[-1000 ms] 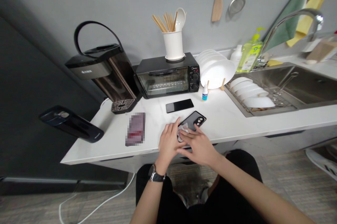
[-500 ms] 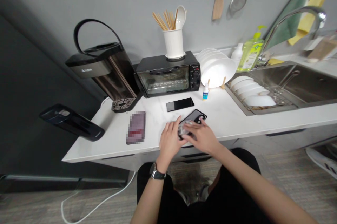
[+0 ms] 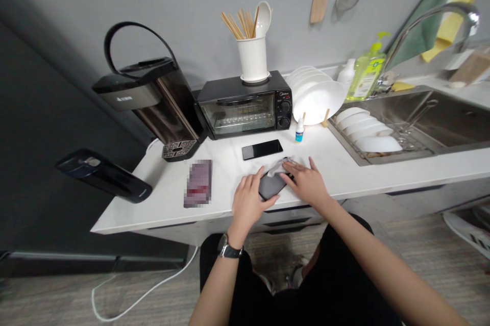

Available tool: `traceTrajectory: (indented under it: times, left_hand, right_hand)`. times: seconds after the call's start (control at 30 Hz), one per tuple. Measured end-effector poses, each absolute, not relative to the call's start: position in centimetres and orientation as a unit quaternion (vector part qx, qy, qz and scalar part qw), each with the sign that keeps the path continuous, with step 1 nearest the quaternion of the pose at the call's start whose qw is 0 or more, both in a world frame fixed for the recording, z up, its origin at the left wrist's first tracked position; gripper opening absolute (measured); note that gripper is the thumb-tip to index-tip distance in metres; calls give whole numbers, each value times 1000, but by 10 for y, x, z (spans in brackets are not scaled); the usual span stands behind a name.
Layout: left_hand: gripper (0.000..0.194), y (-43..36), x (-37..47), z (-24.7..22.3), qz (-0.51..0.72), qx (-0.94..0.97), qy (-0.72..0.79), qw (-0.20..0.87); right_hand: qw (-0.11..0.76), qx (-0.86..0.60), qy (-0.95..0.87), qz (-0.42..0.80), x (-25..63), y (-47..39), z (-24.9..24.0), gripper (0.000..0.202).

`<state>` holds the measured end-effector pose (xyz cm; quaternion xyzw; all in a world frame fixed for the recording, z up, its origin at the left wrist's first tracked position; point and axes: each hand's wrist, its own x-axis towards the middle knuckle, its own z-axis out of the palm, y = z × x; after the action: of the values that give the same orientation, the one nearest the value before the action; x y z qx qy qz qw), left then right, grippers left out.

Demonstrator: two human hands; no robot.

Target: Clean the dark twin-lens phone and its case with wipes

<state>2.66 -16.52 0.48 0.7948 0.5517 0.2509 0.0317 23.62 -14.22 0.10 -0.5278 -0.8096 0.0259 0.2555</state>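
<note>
A dark grey phone (image 3: 271, 186) lies tilted on the white counter in front of me, its camera end covered. My left hand (image 3: 248, 199) grips its near-left end, thumb on the near edge and fingers along the far side. Under the fingers of my right hand (image 3: 309, 184), a crumpled whitish wipe (image 3: 276, 168) is pressed on the phone's far-right part. Just beyond lies a second black phone (image 3: 262, 150), screen up. A small white bottle with a blue label (image 3: 299, 133) stands behind my right hand.
A pixelated purplish item (image 3: 199, 183) and a dark thermos (image 3: 105, 175) are to the left. Behind stand a water dispenser (image 3: 153, 96), a toaster oven (image 3: 245, 106) and white plates (image 3: 316, 99). At right is a sink (image 3: 455, 127) holding a rack of bowls (image 3: 367, 129).
My right hand has slid the wipe from the phone's near-left part to its far-right camera end. My left hand stays at the near end. The view has shifted slightly.
</note>
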Motion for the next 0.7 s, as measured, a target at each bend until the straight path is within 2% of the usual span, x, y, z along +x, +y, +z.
traceTrajectory:
  times: [0.1, 0.2, 0.33, 0.43, 0.57, 0.7]
  left_hand:
    - [88, -164, 27, 5, 252, 790, 559, 31]
    - [88, -162, 24, 1, 243, 794, 555, 45]
    - [89, -162, 21, -1, 232, 800, 551, 52]
    - [87, -164, 24, 2, 244, 794, 555, 49]
    - [88, -163, 27, 8, 252, 797, 546, 54]
    - [83, -159, 25, 8, 259, 803, 533, 71]
  right_hand:
    - [248, -506, -826, 16, 231, -141, 1, 48]
    - [251, -417, -870, 79, 210, -168, 6, 52]
    - [269, -389, -871, 131, 208, -187, 8, 37]
    - [269, -439, -853, 87, 230, -171, 2, 34]
    - [260, -528, -808, -9, 245, -143, -4, 50]
    - [253, -512, -821, 13, 212, -151, 3, 63]
